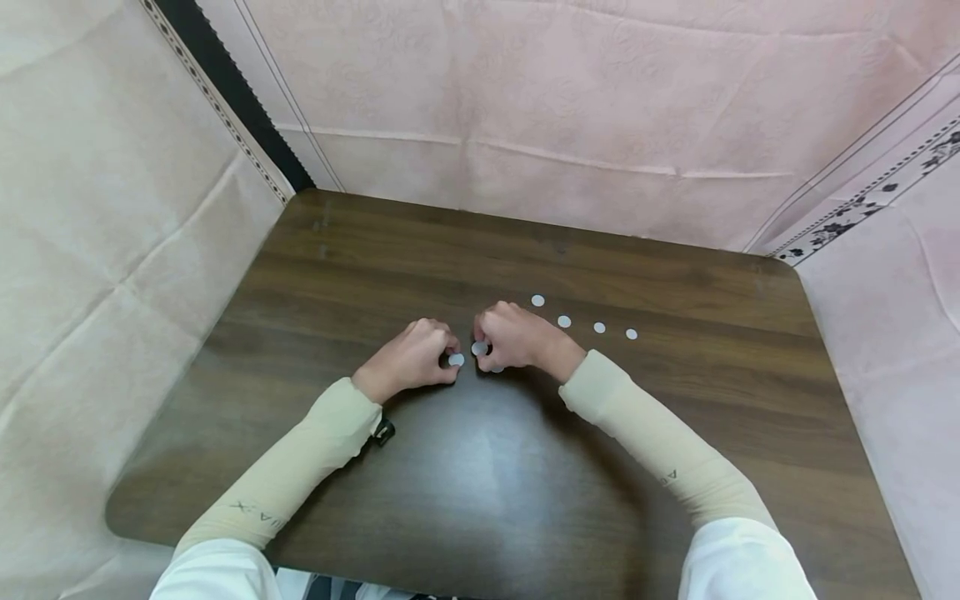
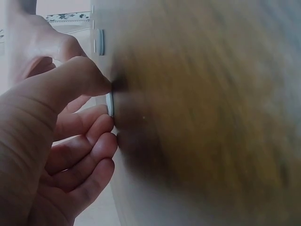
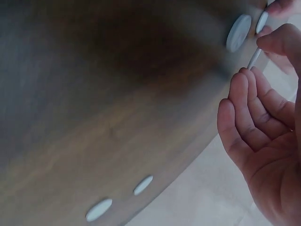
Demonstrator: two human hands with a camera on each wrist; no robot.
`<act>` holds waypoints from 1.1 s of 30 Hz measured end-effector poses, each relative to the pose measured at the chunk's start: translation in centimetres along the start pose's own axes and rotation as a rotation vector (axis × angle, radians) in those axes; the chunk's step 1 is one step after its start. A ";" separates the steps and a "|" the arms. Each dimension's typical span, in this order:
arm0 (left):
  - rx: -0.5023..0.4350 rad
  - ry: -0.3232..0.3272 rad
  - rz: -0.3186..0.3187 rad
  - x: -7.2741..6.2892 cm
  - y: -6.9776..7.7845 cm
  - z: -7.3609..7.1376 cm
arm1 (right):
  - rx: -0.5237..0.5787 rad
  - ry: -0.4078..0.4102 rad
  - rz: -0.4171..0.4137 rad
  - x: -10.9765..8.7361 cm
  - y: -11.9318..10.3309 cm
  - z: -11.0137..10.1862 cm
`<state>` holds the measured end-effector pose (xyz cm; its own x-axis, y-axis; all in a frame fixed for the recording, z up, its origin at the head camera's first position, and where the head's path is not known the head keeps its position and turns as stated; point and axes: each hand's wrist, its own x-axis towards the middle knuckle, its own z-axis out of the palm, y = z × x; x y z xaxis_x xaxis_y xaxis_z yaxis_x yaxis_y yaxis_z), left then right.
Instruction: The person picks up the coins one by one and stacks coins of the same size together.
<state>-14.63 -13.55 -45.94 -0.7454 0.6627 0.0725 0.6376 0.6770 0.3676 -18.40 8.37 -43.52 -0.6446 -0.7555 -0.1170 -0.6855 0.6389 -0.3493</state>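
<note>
Near the middle of the wooden table, my left hand [image 1: 416,354] pinches a small white disc [image 1: 456,359] between thumb and fingertips. The left wrist view shows this disc [image 2: 110,104] on edge, low against the tabletop. Just to the right, my right hand [image 1: 517,337] pinches a second white disc [image 1: 479,348]; the right wrist view shows that disc [image 3: 254,59] between thumb and fingers. The two held discs are close together but apart. Another white disc [image 3: 239,33] lies on the table beside the right hand, mostly hidden by it in the head view.
Several more white discs lie right of my right hand, from one at the back [image 1: 537,300] to one farthest right [image 1: 632,334]. The brown table [image 1: 480,517] has patterned pale cloth [image 1: 562,100] hanging behind it and at both sides.
</note>
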 end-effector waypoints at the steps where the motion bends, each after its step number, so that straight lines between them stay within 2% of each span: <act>1: 0.000 0.001 0.000 0.0 0.0 0.0 | -0.002 0.004 -0.008 0.0 -0.1 0.1; 10: -0.022 0.006 0.005 0.0 -0.1 0.1 | 0.034 0.000 -0.009 0.4 -1.2 1.2; 19: -0.019 0.041 -0.003 -0.2 0.0 0.1 | 0.065 0.039 -0.013 0.6 -1.9 1.7; 33: -0.084 0.034 -0.019 -0.5 -0.4 0.1 | 0.097 0.062 0.012 0.6 -2.4 1.9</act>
<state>-14.49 -14.11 -46.21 -0.7642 0.6378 0.0958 0.6059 0.6589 0.4458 -16.50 6.14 -44.48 -0.6742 -0.7357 -0.0649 -0.6435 0.6284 -0.4370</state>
